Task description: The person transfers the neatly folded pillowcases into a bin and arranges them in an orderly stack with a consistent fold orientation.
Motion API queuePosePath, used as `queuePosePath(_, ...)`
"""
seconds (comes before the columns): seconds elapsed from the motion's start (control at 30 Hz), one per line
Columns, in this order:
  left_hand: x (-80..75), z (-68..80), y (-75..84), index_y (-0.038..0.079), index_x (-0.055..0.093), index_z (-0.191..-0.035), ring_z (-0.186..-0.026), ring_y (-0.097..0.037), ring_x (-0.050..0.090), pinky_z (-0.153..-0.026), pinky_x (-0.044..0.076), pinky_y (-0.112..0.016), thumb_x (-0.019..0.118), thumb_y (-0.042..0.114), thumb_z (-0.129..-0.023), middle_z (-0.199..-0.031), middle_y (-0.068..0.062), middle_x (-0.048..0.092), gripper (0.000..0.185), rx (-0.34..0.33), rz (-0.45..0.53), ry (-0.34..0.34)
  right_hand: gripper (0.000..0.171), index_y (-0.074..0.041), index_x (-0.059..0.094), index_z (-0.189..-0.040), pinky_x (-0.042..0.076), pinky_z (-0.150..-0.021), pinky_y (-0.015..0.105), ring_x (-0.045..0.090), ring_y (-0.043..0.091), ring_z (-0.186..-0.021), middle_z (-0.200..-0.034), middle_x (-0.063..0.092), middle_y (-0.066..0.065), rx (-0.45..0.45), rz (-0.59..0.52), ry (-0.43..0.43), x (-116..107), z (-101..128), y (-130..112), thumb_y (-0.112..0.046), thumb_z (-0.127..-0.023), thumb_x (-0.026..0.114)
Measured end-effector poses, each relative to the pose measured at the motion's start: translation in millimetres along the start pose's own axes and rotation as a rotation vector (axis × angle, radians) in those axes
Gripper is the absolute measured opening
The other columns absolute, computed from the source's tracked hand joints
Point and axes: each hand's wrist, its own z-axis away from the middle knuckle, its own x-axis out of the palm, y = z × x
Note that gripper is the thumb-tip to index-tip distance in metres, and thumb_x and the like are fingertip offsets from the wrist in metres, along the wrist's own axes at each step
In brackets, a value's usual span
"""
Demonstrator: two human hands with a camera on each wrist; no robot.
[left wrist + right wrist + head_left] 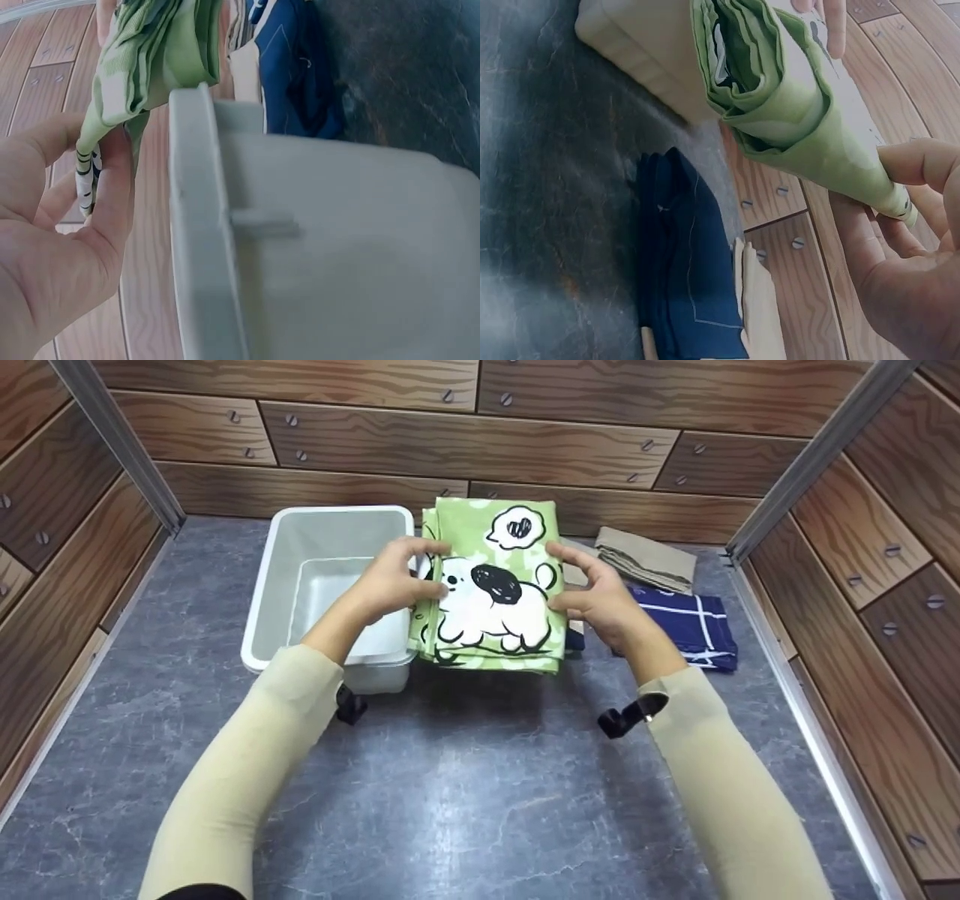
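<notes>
A folded green cloth [495, 600] with a cartoon dog print hangs above the floor, just right of a white plastic bin [259, 585]. My left hand [386, 585] pinches its left edge between thumb and fingers, over the bin's right side. On the opposite edge, my right hand [604, 600] pinches the cloth the same way. Several layers of the fold [780, 112] show at the near end in the right wrist view. From the left wrist, the left hand [67, 255] has the cloth's edge between its fingers, beside the bin's rim [199, 225].
Right of the green cloth lie a folded navy cloth with white lines [679, 622] and a folded beige cloth [649, 559]. More fabric is partly hidden behind the green cloth. Wood-patterned walls [465, 442] surround the grey marbled floor [450, 810] at the back and sides.
</notes>
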Motion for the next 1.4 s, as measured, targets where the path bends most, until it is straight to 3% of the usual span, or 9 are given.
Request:
queuePosePath(0.17, -5.0, 0.8, 2.9, 0.007, 0.058, -0.138, -0.103, -0.022, 0.056, -0.078, 0.058, -0.031, 0.076, -0.003, -0.078, -0.145, -0.012, 0.046, 0.063, -0.039, 0.053, -0.012, 0.081, -0.014, 0.046, -0.149, 0.061, -0.077, 0.036, 0.069, 0.022, -0.093, -0.155, 0.030, 0.004, -0.015, 0.041, 0.000, 2.4, -2.6, -5.7, 0.020, -0.077, 0.061)
queuePosePath(0.23, -6.8, 0.8, 4.4, 0.007, 0.058, -0.138, -0.086, -0.019, 0.061, -0.070, 0.059, -0.030, 0.075, -0.003, -0.078, -0.145, -0.011, 0.045, 0.063, -0.057, 0.086, -0.018, 0.080, -0.014, 0.046, -0.149, 0.060, -0.073, 0.032, 0.070, 0.020, -0.088, -0.154, 0.030, 0.005, -0.020, 0.039, -0.006, 3.3, -2.7, -8.1, 0.019, -0.077, 0.061)
queuePosePath(0.37, -13.0, 1.4, 9.0, 0.008, 0.057, -0.139, -0.068, -0.016, 0.063, -0.066, 0.060, -0.030, 0.074, -0.004, -0.079, -0.145, -0.012, 0.043, 0.063, -0.084, 0.137, -0.028, 0.079, -0.013, 0.046, -0.149, 0.059, -0.069, 0.027, 0.069, 0.019, -0.087, -0.153, 0.030, 0.006, -0.025, 0.024, -0.021, 6.4, -4.1, -14.6, 0.019, -0.078, 0.059)
queuePosePath(0.73, -39.0, 9.1, 15.5, 0.012, 0.054, -0.142, -0.082, -0.019, 0.067, -0.073, 0.062, -0.034, 0.071, -0.004, -0.083, -0.140, -0.012, 0.045, 0.063, -0.169, 0.203, -0.023, 0.078, -0.013, 0.049, -0.147, 0.061, -0.074, 0.036, 0.068, 0.023, -0.089, -0.150, 0.033, 0.007, -0.024, -0.010, -0.025, 28.5, -15.2, -27.0, 0.020, -0.077, 0.060)
queuePosePath(0.97, -53.5, 13.8, 18.7, 0.011, 0.053, -0.143, -0.077, -0.016, 0.067, -0.069, 0.061, -0.032, 0.070, -0.005, -0.083, -0.135, -0.013, 0.048, 0.064, -0.183, 0.225, -0.011, 0.078, -0.013, 0.050, -0.145, 0.062, -0.073, 0.037, 0.066, 0.025, -0.093, -0.147, 0.036, 0.006, -0.024, -0.045, -0.024, 43.0, -22.0, -31.0, 0.022, -0.076, 0.060)
queuePosePath(1.4, -79.8, 27.0, 22.3, 0.012, 0.053, -0.143, -0.079, -0.013, 0.066, -0.067, 0.059, -0.026, 0.070, -0.003, -0.084, -0.135, -0.012, 0.048, 0.064, -0.224, 0.162, 0.032, 0.077, -0.014, 0.052, -0.144, 0.062, -0.076, 0.040, 0.068, 0.024, -0.088, -0.148, 0.036, 0.004, -0.026, -0.033, -0.054, 67.4, -35.9, -39.0, 0.021, -0.075, 0.061)
